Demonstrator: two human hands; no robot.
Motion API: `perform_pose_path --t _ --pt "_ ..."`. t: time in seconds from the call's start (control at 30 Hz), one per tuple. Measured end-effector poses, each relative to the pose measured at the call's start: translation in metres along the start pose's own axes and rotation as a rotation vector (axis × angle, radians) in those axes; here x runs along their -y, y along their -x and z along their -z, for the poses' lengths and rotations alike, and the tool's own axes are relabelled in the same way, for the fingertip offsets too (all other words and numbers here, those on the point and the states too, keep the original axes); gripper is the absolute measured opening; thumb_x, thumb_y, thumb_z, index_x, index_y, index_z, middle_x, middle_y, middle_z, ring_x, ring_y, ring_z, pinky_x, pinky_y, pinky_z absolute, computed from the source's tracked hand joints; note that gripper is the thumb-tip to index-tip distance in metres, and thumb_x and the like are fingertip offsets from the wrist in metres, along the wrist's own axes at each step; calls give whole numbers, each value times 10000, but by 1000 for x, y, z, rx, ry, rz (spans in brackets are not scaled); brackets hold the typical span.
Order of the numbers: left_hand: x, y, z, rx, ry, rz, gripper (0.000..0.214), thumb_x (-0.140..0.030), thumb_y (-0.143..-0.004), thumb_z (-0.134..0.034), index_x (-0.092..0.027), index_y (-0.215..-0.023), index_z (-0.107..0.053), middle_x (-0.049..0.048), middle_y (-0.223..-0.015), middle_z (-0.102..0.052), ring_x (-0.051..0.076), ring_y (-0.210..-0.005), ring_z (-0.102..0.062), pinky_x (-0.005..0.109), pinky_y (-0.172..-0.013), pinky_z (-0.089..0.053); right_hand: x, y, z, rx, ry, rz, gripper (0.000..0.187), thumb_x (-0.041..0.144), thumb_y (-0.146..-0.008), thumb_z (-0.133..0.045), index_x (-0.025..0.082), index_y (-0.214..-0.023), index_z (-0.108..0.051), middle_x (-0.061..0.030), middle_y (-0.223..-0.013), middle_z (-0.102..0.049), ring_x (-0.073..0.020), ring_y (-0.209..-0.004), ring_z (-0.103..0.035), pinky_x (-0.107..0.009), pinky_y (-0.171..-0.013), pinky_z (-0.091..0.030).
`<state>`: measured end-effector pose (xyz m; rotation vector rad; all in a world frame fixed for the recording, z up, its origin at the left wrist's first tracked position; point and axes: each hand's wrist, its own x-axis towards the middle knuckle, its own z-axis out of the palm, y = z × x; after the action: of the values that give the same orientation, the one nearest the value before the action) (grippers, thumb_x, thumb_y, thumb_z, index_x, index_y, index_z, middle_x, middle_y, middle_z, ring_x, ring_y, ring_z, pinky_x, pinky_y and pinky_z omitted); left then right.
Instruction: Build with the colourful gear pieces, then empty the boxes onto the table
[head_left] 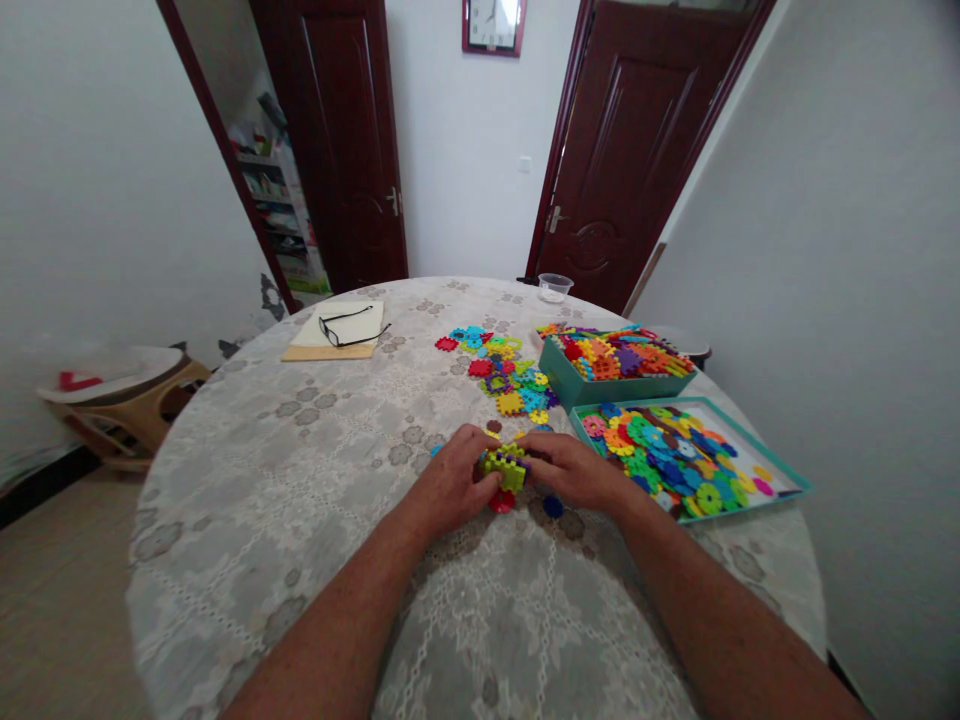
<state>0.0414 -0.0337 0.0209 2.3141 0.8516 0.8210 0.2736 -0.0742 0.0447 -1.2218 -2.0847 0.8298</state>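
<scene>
Block [506, 470] with toothed edges in left grip [459, 474].

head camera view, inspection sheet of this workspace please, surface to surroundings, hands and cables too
Surface: round cloth-covered table, patterned
Job's things: yellow-green block between the hands; loose toothed pieces beyond; teal box and teal tray of pieces to the right
Clutter: glasses on a cream pad; clear tub near the far edge
Hands: left hand holds the block; right hand at its right side, grip unclear
Cables: nothing seen
Surroundings: two dark red doors, wall clock
</scene>
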Motion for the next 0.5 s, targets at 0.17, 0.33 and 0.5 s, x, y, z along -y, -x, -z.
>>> perform_pose_path --t 0.17,0.33,0.5 --pt "-4 -1 4 100 -7 127 231 -209 -837 -645 -226 -1065 -612 -13 -888 -666 156 -744 -586 267 -677 -400 -19 -1 -1 -65 -339 -186 410 394 -979 -585 221 -1345 -652 -76 -1155 -725 -221 -932 -711 -349 -782 -590" --pt "-3 -2 5 137 -27 150 204 -231 -786 -668 -221 -951 -549 -38 -804 -605 137 -681 -512 261 -624 -317 -35 -4 -2 -324 203 -163 361 205 -944 -503 188 -1240 -709 -125 -1240 -714 -261 -1157 -671 -437 -1046 -523" --pt "-1 -1 5 154 -74 133 209 -226 -749 -663 -222 -928 -554 -24 -850 -599 149 -721 -517 266 -626 -305 -42 -2 -13 -191 482 -151 574 97 -894 -488 152 -1459 -573 -169 -1489 -587 -277 -1361 -562 -456 -1162 -431"
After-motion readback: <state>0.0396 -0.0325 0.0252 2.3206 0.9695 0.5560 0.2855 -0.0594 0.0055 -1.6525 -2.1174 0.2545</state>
